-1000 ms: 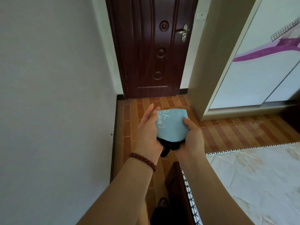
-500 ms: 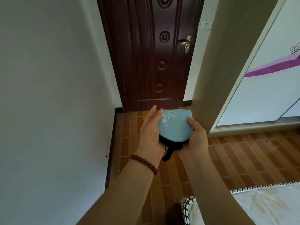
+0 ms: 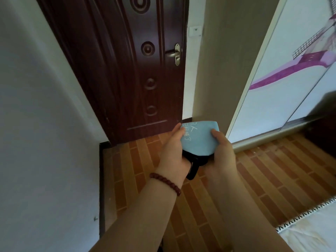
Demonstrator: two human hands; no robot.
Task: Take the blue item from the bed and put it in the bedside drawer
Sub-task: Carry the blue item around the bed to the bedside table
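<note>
Door (image 3: 127, 70) at 12 o'clock, standing behind the floor (image 3: 254, 179). Wall (image 3: 36, 124) at 9 o'clock, left of the door. Wardrobe (image 3: 283, 79) at 2 o'clock, right of the door, with a switch (image 3: 195, 31) on the strip of wall between them. Bed (image 3: 309, 231) corner at 5 o'clock. Left hand (image 3: 172, 153) and right hand (image 3: 221, 153) at centre, above the floor, with the pouch (image 3: 199, 138) between them; a strap (image 3: 193, 170) hangs beneath it. Bracelet (image 3: 166, 182) on the left wrist.

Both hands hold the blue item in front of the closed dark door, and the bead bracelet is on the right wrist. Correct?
Not quite: the bead bracelet is on the left wrist, as the head view shows. The rest stands: left hand and right hand hold the blue item before the closed dark door.
</note>
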